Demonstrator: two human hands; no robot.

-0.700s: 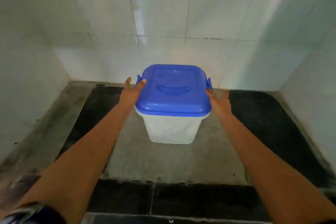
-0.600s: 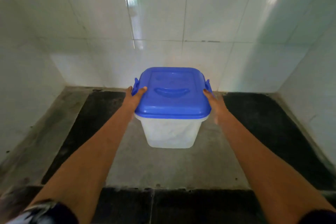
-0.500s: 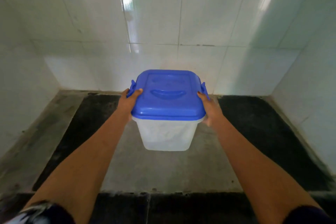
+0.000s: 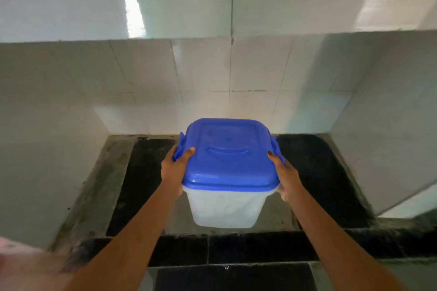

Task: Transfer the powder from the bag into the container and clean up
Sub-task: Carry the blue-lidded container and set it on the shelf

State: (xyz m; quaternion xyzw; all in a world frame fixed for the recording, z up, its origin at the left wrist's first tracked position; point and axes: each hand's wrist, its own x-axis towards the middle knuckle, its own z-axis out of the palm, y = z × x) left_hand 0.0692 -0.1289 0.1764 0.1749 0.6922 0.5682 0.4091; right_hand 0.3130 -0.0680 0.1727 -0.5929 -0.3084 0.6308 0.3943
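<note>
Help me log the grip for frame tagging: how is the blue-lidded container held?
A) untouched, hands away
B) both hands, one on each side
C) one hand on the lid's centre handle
B: the left hand and right hand grip opposite sides of the container, thumbs on its blue lid.

Left hand point(image 4: 176, 170) and right hand point(image 4: 285, 178) grip blue-lidded container point(image 4: 228, 205) at sides, above dark tiled ledge point(image 4: 324, 172).

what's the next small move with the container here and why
Probably draw the container level toward the body, out of the tiled alcove: the left hand and right hand both grip its sides under the shut blue lid, and it is close to the front ledge.
</note>
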